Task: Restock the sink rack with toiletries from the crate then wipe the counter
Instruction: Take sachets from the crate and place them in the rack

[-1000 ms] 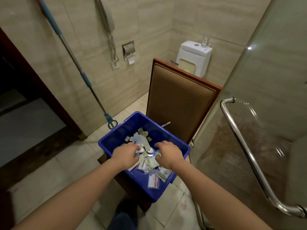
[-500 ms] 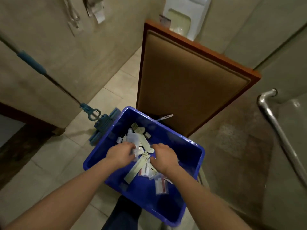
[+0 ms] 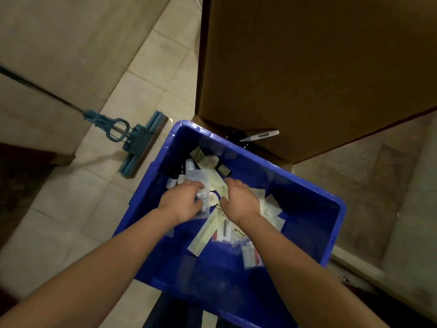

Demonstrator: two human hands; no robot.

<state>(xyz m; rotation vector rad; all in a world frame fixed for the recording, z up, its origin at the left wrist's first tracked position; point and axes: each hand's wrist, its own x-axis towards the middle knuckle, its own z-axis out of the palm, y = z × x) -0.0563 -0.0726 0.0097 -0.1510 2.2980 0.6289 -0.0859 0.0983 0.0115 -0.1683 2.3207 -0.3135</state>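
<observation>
Both hands dig in a blue crate (image 3: pixel 307 209) of toiletry sachets (image 3: pixel 205 229).

I see my left hand (image 3: pixel 182 204) clutching packets; right hand (image 3: pixel 238 200) grip unclear. One long sachet lies diagonally, pointing away-right.

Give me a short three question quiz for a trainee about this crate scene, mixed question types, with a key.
1. True or false: both hands are inside the blue crate.
2. Which lies on the floor left of the crate? A) mop head B) bucket C) towel
3. Fill in: the left hand is closed on a small ____ among the sachets.

Key: 1 true; 2 A; 3 packet. The right hand rests palm-down on the pile; its grip is hidden.
</observation>
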